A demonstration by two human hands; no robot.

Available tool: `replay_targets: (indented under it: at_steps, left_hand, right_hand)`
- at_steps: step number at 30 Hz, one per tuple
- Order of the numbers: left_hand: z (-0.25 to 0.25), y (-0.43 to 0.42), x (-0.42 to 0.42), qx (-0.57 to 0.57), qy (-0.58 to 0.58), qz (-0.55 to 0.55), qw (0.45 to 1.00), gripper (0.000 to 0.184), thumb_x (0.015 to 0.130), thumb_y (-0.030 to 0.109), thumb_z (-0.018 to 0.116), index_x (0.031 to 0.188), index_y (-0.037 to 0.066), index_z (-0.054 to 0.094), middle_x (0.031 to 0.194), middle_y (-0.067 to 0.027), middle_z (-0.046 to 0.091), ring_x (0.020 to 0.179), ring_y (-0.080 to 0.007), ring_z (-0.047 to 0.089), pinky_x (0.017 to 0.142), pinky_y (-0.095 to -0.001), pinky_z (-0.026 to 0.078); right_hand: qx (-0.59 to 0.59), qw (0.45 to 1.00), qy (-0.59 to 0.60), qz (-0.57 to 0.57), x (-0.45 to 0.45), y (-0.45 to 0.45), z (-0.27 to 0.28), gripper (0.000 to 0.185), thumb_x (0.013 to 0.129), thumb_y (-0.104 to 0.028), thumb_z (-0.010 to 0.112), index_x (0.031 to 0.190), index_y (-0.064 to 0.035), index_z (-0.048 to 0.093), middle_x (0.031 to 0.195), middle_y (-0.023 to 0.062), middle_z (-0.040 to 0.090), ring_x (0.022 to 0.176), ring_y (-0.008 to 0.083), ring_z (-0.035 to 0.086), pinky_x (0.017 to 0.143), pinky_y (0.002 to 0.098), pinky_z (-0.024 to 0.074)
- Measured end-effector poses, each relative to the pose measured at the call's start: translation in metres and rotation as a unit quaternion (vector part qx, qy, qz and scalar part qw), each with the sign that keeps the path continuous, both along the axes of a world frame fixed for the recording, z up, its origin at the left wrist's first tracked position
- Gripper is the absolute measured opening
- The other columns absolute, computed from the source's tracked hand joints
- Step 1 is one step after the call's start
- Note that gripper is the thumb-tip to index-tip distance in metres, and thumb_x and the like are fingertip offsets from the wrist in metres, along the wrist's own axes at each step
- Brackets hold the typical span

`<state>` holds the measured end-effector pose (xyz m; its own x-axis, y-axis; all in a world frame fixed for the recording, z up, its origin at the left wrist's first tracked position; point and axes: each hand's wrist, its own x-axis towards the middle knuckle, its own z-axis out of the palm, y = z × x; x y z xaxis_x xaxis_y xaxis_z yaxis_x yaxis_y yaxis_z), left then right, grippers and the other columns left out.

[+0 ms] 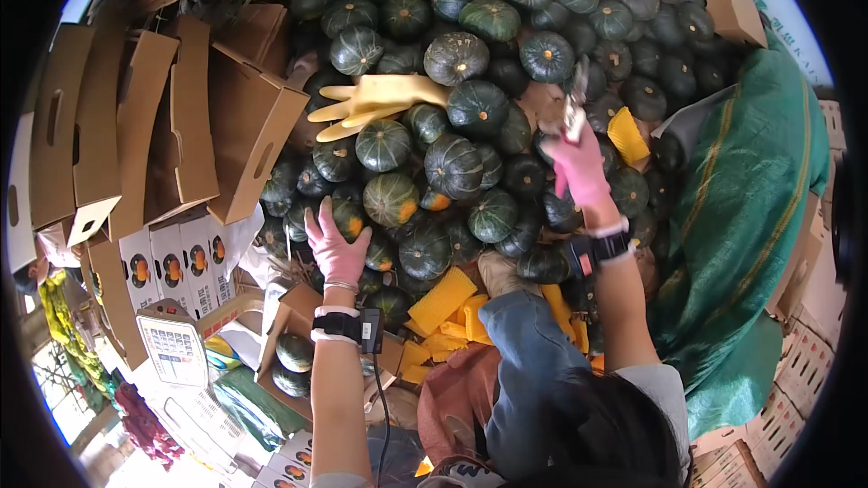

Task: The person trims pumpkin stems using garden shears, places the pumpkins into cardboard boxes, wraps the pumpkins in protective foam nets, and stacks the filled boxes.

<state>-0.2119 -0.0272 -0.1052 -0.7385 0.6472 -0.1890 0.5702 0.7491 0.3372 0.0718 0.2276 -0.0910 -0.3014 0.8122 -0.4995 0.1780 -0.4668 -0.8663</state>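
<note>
My left hand [337, 256], in a pink glove, has its fingers spread at the near left edge of a heap of dark green squashes. Close by its fingertips lies a green squash [347, 217] with an orange patch; firm contact cannot be made out. Farther right, my right hand [580, 167], also gloved in pink, is closed around a pair of hand pruners [575, 113], whose blades point away over the heap. A loose yellow rubber glove [384, 99] lies on the squashes between both hands.
Open cardboard boxes [181, 126] stand at left, above a weighing scale [172, 348]. An open carton [291, 321] by my left forearm holds squashes. Yellow foam netting [443, 301] lies near my leg. A green tarp [737, 217] borders the right side.
</note>
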Motion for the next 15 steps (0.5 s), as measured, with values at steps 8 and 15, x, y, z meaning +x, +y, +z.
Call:
replay_targets:
  at_steps: [8, 15]
  left_hand:
    - [-0.004, 0.0, 0.002, -0.013, 0.009, 0.015, 1.0, 0.095, 0.059, 0.021, 0.081, 0.138, 0.022, 0.029, 0.141, -0.023, 0.021, 0.125, -0.0436, 0.032, 0.103, -0.0443, 0.034]
    - [-0.009, -0.001, 0.003, -0.007, 0.022, 0.027, 0.999, 0.096, 0.058, 0.023, 0.082, 0.138, 0.024, 0.028, 0.143, -0.0219, 0.021, 0.124, -0.043, 0.035, 0.101, -0.0456, 0.036]
  right_hand:
    - [0.345, 0.928, -0.129, 0.061, -0.095, 0.062, -0.019, 0.043, 0.062, -0.016, 0.074, 0.096, -0.0041, 0.049, 0.082, 0.0124, 0.06, 0.079, 0.0282, 0.06, 0.072, 0.0366, 0.0479]
    - [0.345, 0.828, -0.289, 0.334, -0.162, 0.109, 0.021, 0.048, 0.065, -0.021, 0.068, 0.106, -0.0054, 0.049, 0.098, 0.0168, 0.064, 0.097, 0.0355, 0.06, 0.086, 0.0427, 0.0425]
